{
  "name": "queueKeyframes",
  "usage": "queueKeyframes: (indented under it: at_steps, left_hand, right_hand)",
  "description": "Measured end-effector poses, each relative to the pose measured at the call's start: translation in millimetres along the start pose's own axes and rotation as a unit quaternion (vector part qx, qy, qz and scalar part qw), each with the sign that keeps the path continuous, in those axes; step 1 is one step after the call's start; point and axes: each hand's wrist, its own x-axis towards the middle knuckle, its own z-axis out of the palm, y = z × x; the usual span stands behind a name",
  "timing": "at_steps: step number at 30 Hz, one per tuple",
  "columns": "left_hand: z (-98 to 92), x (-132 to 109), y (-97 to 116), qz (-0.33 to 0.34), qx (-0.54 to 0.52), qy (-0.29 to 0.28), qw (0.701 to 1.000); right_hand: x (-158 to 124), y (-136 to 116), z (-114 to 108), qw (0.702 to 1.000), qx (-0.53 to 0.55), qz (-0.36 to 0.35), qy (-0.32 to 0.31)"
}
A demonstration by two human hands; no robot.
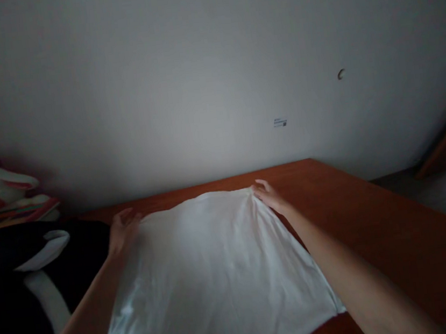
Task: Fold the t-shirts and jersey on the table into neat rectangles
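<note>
A white garment [214,265], which looks like a T-shirt, is spread across the wooden surface, its near part running out of the bottom of the view. At its far right corner my right hand [267,194] pinches the fabric, and creases fan out from that grip. My left hand [123,230], a little blurred, is closed at the far left corner with its fingers curled at the edge. The far edge of the cloth stretches between both hands in a slightly wavy line. Toward the lower right, a corner of the cloth lies beside my right forearm.
The reddish-brown wooden surface [360,226] meets a pale wall [196,83] at the back. On the left lie a black cloth item with white strips [78,244] and a colourful plush toy [2,188]. Grey floor [425,191] shows beyond the right edge.
</note>
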Motion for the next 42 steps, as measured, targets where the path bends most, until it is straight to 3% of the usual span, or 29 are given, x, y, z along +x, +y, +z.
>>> queueKeyframes:
  at_steps: [4,8,11,13,18,24,28,32,35,38,42]
  left_hand:
    - [29.8,-28,6,0.058,0.058,-0.054,0.995]
    - [60.6,-89,14,0.088,0.120,-0.106,0.983]
    - [65.2,-126,13,0.116,0.269,-0.135,0.947]
    - [58.4,-134,7,0.132,0.330,-0.148,0.923]
    - [33.4,-126,-17,0.208,0.344,-0.177,0.898]
    - [20.9,-135,-34,0.213,0.357,-0.172,0.893]
    - [32.9,-134,-18,0.200,0.382,-0.177,0.885]
    - [67.6,-121,17,0.167,0.382,-0.191,0.889]
    - [87.3,-113,33,0.156,0.381,-0.196,0.890]
    - [87.4,-108,31,0.168,0.390,-0.200,0.883]
    - [70.4,-98,15,0.165,0.417,-0.191,0.873]
  right_hand:
    - [-24,-2,26,0.995,-0.069,-0.068,-0.026]
    - [-62,-4,50,0.956,-0.243,-0.152,-0.061]
    - [-83,1,54,0.914,-0.366,-0.159,-0.076]
    - [-90,8,49,0.903,-0.398,-0.145,-0.070]
    - [-95,24,31,0.896,-0.426,-0.124,-0.039]
    - [-112,27,21,0.888,-0.440,-0.123,-0.044]
    - [-117,2,38,0.889,-0.428,-0.152,-0.059]
    - [-107,-30,81,0.890,-0.407,-0.171,-0.113]
    - [-97,-39,108,0.894,-0.397,-0.160,-0.128]
    - [-90,-33,115,0.897,-0.389,-0.165,-0.127]
    - [-83,-19,101,0.899,-0.386,-0.170,-0.120]
